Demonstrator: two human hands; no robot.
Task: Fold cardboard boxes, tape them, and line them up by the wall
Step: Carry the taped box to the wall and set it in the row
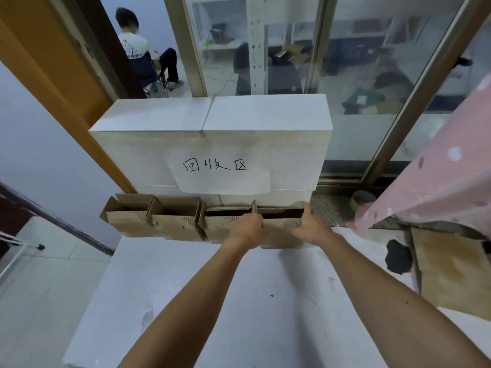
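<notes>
Brown cardboard boxes (175, 224); white block (239, 123); pink curtain (438, 187) with white dots

White table (212, 288), four cardboard boxes (175, 221)

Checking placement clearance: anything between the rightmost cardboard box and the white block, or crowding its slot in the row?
Nothing visible. The rightmost box, held by the left hand and right hand, sits at the foot of the white block beside the third box. The grey roll lies apart, to its right.
</notes>
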